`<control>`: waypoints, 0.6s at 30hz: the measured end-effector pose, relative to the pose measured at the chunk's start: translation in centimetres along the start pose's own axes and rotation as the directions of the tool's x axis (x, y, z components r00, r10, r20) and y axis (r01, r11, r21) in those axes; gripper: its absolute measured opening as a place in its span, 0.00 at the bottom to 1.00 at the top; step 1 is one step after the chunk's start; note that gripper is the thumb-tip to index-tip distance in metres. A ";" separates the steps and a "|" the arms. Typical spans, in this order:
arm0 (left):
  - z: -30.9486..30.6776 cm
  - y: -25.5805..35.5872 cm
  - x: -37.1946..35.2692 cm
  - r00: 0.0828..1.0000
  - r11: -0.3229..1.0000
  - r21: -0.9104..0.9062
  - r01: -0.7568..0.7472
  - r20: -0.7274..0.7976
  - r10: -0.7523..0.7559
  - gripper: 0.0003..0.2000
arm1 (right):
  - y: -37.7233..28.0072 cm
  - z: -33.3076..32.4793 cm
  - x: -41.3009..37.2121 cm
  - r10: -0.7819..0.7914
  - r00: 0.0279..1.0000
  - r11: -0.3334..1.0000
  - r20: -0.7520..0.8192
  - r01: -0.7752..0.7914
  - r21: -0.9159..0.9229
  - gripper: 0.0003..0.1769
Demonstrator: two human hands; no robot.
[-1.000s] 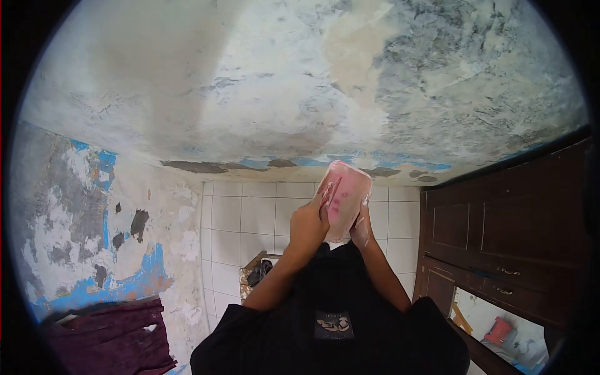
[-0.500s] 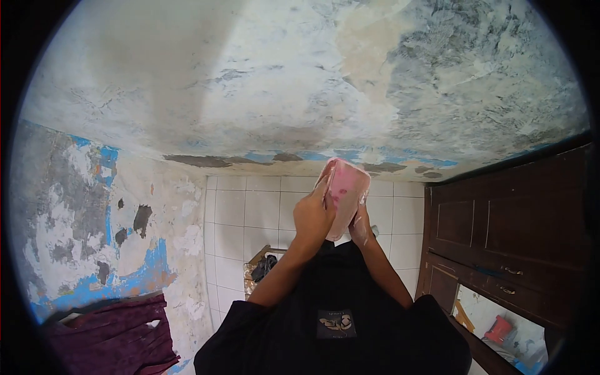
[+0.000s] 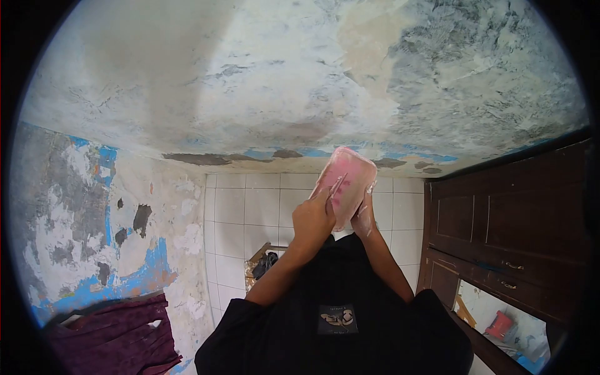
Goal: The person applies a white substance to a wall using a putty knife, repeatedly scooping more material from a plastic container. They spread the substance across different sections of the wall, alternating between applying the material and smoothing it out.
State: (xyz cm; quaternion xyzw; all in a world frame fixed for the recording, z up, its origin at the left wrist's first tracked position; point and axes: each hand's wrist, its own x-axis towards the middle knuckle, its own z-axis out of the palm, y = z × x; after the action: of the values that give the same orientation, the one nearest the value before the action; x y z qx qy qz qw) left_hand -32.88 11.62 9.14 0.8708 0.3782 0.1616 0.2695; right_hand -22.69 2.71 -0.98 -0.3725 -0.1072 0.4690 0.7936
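Observation:
A pink, shallow plastic tray [image 3: 354,170] smeared with whitish putty is tilted in front of my body, close to the wall. My right hand [image 3: 364,215] grips it along its right side, and white paste is smeared on that hand and wrist. Over the tray's inside, my left hand [image 3: 314,215] is closed on a thin flat scraper [image 3: 338,185], seen nearly edge-on. The scraper overlaps the tray's bottom; whether it touches cannot be made out. The fingers of both hands are partly hidden.
A patchy, plastered wall [image 3: 281,81] rises ahead. Dark wooden cabinets [image 3: 475,219] stand at right; a peeling wall and a purple cloth [image 3: 119,337] are at left. On the tiled floor [image 3: 230,203], a small stand [image 3: 255,257] holds a dark bundle [image 3: 266,265].
The scraper has come from the tray's left side to over its inside. The tray has shifted slightly up and right and shows more of its inside.

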 end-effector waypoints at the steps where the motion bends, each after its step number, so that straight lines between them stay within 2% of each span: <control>1: 0.4 -0.1 -0.2 1.000 1.000 0.009 -0.011 0.008 0.011 0.11 | 0.4 -0.2 -0.1 -0.043 0.999 0.999 0.021 0.043 -0.021 0.38; 4: 0.9 -0.3 -0.2 0.994 0.998 -0.033 -0.058 0.086 0.061 0.11 | 0.3 0.1 -0.2 -0.048 0.995 0.998 0.083 0.050 -0.028 0.38; 6: 0.7 -0.2 0.2 0.995 0.996 -0.082 -0.037 0.084 0.044 0.10 | 0.2 1.2 -0.4 -0.054 0.997 0.998 0.046 0.055 -0.025 0.38; 8: 0.1 0.1 0.6 0.997 0.996 -0.089 0.003 0.071 0.004 0.09 | 0.2 1.8 -0.3 0.007 1.000 0.999 0.004 -0.007 0.044 0.39; 10: -1.3 0.5 0.8 0.997 0.996 -0.053 0.067 0.050 -0.064 0.09 | 0.1 2.1 0.1 0.144 0.989 0.973 -0.031 -0.135 0.187 0.39; 13: -1.3 -0.2 0.5 0.991 0.993 0.101 0.064 0.114 -0.075 0.09 | -0.3 2.7 -0.1 0.164 0.986 0.969 -0.039 -0.154 0.191 0.39; 16: 0.0 -0.9 0.3 0.991 0.998 0.010 -0.062 0.122 0.060 0.09 | -0.2 2.6 0.0 0.187 0.981 0.971 -0.046 -0.178 0.158 0.40; 18: 0.7 -0.8 0.7 0.991 0.999 -0.028 -0.044 0.127 0.048 0.10 | -0.1 2.8 -0.3 0.175 0.983 0.980 -0.057 -0.169 0.106 0.41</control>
State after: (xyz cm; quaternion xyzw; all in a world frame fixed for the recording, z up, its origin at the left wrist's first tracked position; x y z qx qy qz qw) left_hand -32.51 12.38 8.11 0.8843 0.3381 0.1167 0.3001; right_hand -24.25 3.82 1.07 -0.3552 -0.0247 0.5281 0.7709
